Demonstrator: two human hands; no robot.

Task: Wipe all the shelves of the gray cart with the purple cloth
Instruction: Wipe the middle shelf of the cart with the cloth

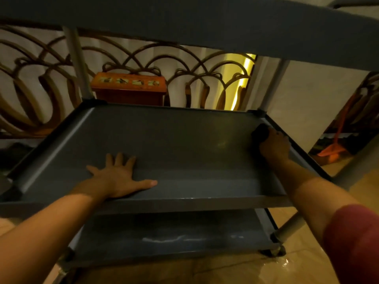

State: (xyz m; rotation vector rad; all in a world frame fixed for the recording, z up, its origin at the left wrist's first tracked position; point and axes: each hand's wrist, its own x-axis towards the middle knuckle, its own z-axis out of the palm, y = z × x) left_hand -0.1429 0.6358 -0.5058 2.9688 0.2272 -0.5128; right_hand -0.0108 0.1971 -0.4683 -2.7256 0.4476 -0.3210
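Note:
The gray cart fills the view, with its middle shelf [174, 144] in front of me, the top shelf [205, 19] overhead and the bottom shelf [164, 236] below. My left hand [121, 176] lies flat on the near left of the middle shelf, fingers spread, holding nothing. My right hand [273, 147] presses a dark bunched cloth [260, 132] against the shelf's far right corner, by the right rim. The cloth looks nearly black in the dim light. A pale streak shows on the bottom shelf.
Gray cart posts [77, 62] rise at the far corners. Behind the cart stands a curved rattan screen [30, 89] and an orange box [129, 82] on a dark stand. An orange broom or dustpan [330, 152] lies on the tan tiled floor at right.

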